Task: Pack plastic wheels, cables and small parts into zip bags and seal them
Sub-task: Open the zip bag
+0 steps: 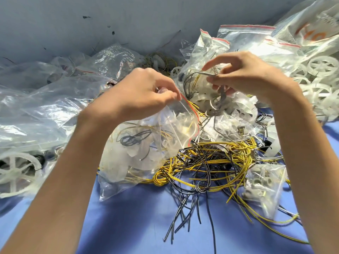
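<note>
- My left hand (145,92) is pinched shut on the red-striped mouth of a clear zip bag (146,153), which hangs down onto the blue table (139,220) near centre.
- Through the bag I see a grey wire coil and pale plastic pieces inside.
- My right hand (245,77), further right and slightly farther away, pinches a grey cable (221,96) between thumb and fingertips; it trails down toward the pile.
- A tangle of yellow and black cables (211,162) lies on the table just right of the bag.
- White plastic wheels (322,65) heap at the far right; another wheel (16,169) sits at the near left.
- A small bag of parts (264,182) rests right of the tangle.
</note>
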